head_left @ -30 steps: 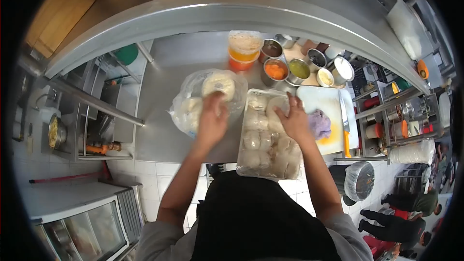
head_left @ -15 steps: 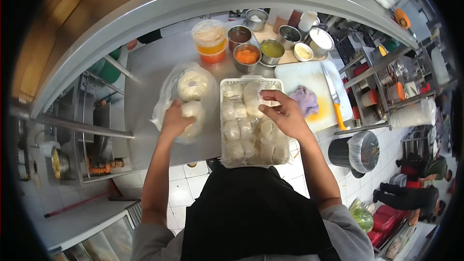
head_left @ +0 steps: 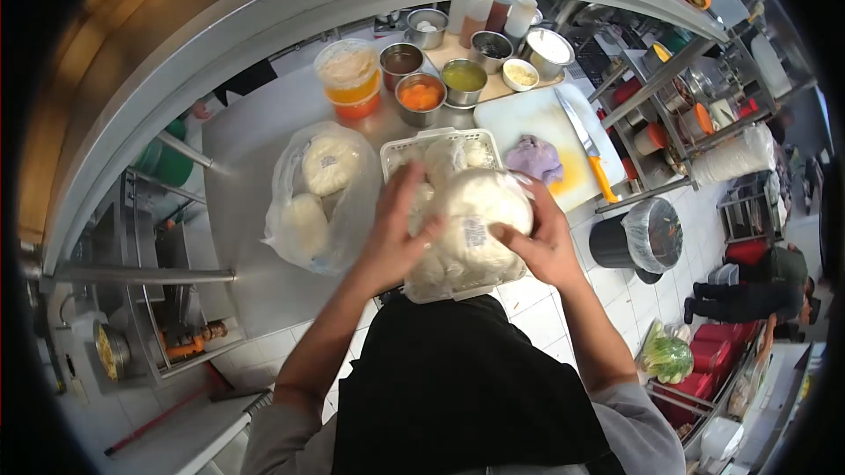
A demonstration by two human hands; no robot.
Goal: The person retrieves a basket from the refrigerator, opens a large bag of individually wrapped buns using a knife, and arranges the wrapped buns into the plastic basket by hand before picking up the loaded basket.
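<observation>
A large plastic-wrapped white ball with a printed label [head_left: 484,211], which looks like cheese, is held over the basket by my right hand [head_left: 547,242], thumb across its front. My left hand [head_left: 394,233], slightly blurred, is at the ball's left side with fingers apart; whether it touches the ball is unclear. Beneath is a white plastic basket [head_left: 431,133] of small wrapped pale portions, partly hidden by the ball and hands. To the left lies a clear plastic bag [head_left: 352,202] with two white balls [head_left: 329,165] visible inside.
A white cutting board [head_left: 506,114] bears a purplish lump [head_left: 534,159] and an orange-handled knife [head_left: 585,139]. Behind stand a tub with orange contents [head_left: 349,79], several metal containers [head_left: 420,98] and bottles. A lined bin [head_left: 647,233] is at the right. Other people [head_left: 766,286] are far right.
My left hand has moved right from the bag to beside the labelled ball. My right hand now holds that ball above the basket, where it was fingering a wrapped piece.
</observation>
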